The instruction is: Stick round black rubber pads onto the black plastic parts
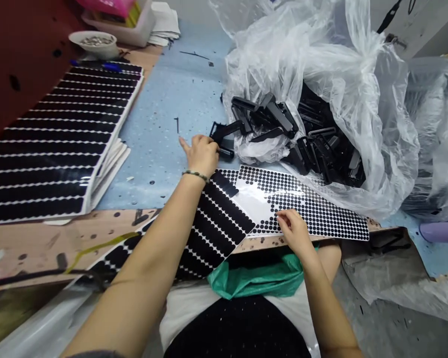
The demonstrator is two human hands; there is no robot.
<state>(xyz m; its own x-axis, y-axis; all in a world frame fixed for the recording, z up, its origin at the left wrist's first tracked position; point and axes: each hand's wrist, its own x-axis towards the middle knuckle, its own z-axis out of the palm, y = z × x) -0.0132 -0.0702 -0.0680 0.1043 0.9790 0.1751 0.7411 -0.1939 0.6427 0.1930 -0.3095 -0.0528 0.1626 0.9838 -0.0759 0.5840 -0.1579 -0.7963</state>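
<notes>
My left hand (pixel 202 156) reaches over the blue table surface, its thumb stretched out to the left, apart from the fingers. Its fingertips are against the near end of a black plastic part (pixel 227 132), with no grip around it visible. Close above a white sheet of round black stickers (pixel 321 211), my right hand (pixel 295 231) has its thumb and forefinger pinched together. Whatever is between those fingertips is too small to make out. A bare white patch shows on this sheet left of my right hand. Under my left forearm lies a sheet of black scalloped strips (pixel 216 223).
A clear plastic bag (pixel 388 149) of black plastic parts (pixel 321 149) lies open at the right. A stack of black-striped sheets (pixel 59 134) is on the left, with a blue pen (pixel 112 66) and a white bowl of small metal pieces (pixel 97 45) behind. Green fabric (pixel 261 278) covers my lap.
</notes>
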